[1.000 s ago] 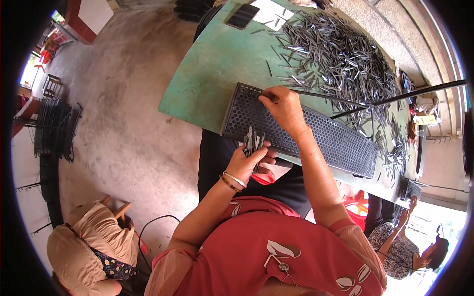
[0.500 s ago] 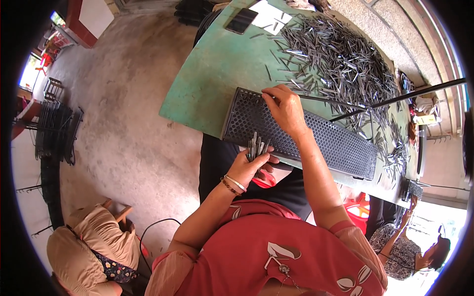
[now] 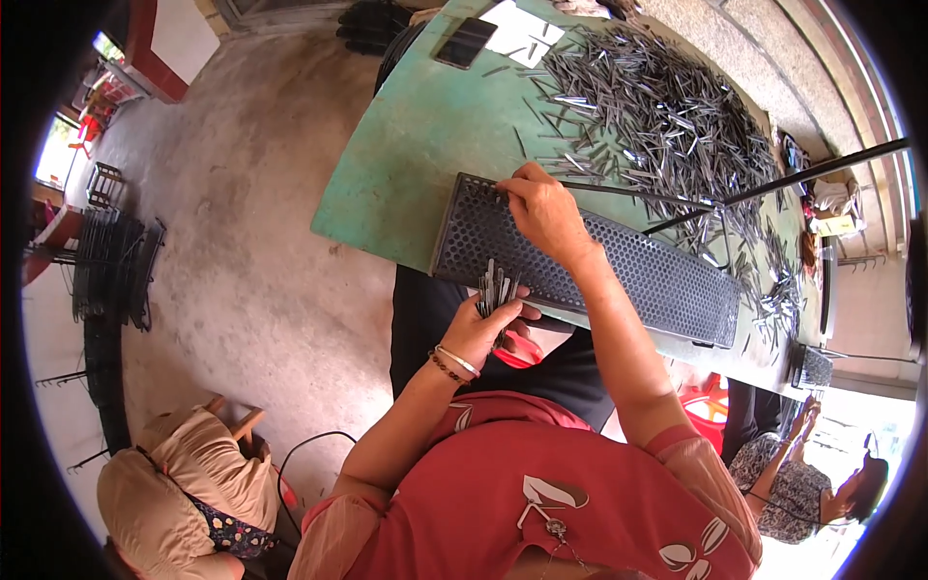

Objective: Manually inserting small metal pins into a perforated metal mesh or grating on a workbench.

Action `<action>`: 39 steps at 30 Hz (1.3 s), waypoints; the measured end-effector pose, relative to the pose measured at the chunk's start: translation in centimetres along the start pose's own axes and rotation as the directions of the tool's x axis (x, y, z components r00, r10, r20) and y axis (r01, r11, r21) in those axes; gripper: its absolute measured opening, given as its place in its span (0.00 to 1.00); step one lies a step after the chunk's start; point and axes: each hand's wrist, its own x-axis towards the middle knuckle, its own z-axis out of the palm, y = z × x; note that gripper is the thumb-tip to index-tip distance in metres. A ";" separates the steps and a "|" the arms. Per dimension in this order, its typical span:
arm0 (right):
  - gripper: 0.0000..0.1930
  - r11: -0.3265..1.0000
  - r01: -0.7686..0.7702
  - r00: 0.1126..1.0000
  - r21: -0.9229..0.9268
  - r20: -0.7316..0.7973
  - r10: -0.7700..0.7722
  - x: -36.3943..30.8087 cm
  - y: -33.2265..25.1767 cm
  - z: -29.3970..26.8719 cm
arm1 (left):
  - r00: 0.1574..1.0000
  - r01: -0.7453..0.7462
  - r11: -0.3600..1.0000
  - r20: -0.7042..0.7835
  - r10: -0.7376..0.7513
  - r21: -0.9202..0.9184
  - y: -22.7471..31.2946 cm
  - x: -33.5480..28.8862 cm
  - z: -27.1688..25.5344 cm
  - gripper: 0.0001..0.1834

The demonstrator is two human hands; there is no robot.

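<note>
Dark strips (image 3: 496,283), slim, straight, glinting grey, bunched in left hand (image 3: 478,329)

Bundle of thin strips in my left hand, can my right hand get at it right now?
Likely yes. The bundle sticks up out of your left hand, its upper ends uncovered, and nothing visible stands between it and your right hand, just beyond over the perforated black tray.
</note>
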 end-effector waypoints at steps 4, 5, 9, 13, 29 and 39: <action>0.08 0.979 -0.037 0.993 0.198 -0.103 0.059 -0.5 -0.6 -1.4 | 1.000 -0.014 1.000 -0.004 0.014 -0.004 0.2 0.3 -0.1 0.16; 0.08 0.949 -0.076 0.995 0.306 -0.041 0.093 -0.8 -0.8 -2.1 | 0.999 -0.051 0.999 0.003 0.051 -0.011 0.3 0.4 -0.1 0.17; 0.13 0.781 -0.366 0.927 0.507 0.271 0.259 -3.3 -1.7 -4.0 | 0.992 -0.120 0.991 0.023 0.121 -0.062 0.9 0.7 0.4 0.16; 0.13 0.680 -0.455 0.886 0.576 0.371 0.279 -5.2 -1.7 -4.4 | 0.988 -0.140 0.989 0.052 0.143 -0.056 1.0 1.0 1.0 0.16; 0.14 0.426 -0.554 0.821 0.715 0.383 0.423 -7.2 -0.4 -4.5 | 0.971 -0.153 0.988 -0.183 0.155 0.024 0.6 1.7 2.1 0.14; 0.11 0.721 -0.336 0.894 0.606 -0.036 0.447 -3.5 0.8 -3.3 | 0.997 0.054 0.996 -0.051 -0.058 -0.075 -0.1 1.3 1.4 0.15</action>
